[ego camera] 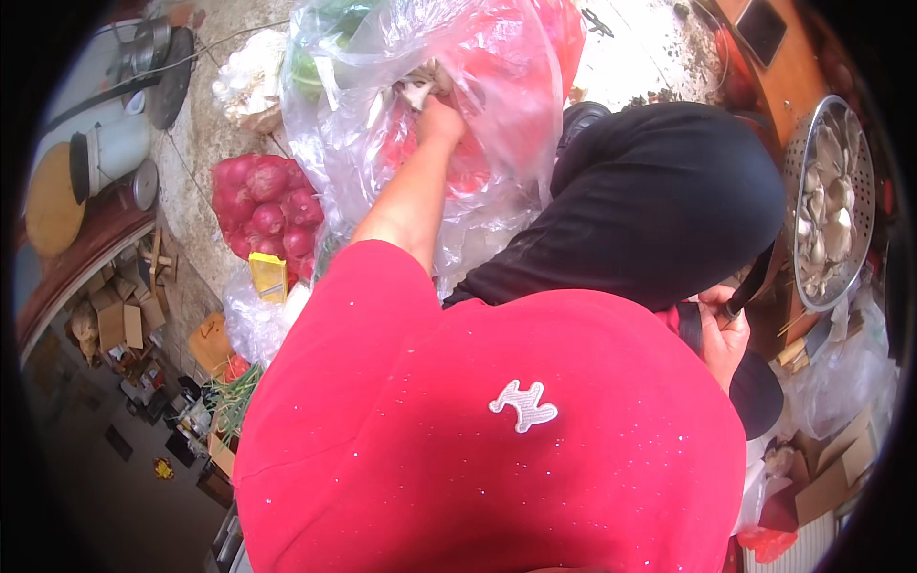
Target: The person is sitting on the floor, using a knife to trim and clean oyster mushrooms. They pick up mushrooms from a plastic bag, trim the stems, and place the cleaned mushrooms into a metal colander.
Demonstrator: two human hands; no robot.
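Note:
My left hand [440, 122] reaches into an open clear plastic bag [344, 150] with a red layer inside. Its fingers close about the pale stalks of a clump of oyster mushrooms [428, 77]; the fingertips are hidden. Low on the right, beside my bent knee, my right hand [722, 333] grips a dark-handled tool [745, 292], perhaps a knife; most of it is hard to make out. A perforated metal colander [865, 208] at the far right holds several oyster mushrooms [834, 200].
A net bag of red onions [266, 208] lies left of the plastic bag, with a yellow slicer [269, 276] against it. Spring onions [233, 401] are below. A phone [761, 32] rests on a wooden surface [799, 71] at upper right. A white bucket [118, 154] stands far left.

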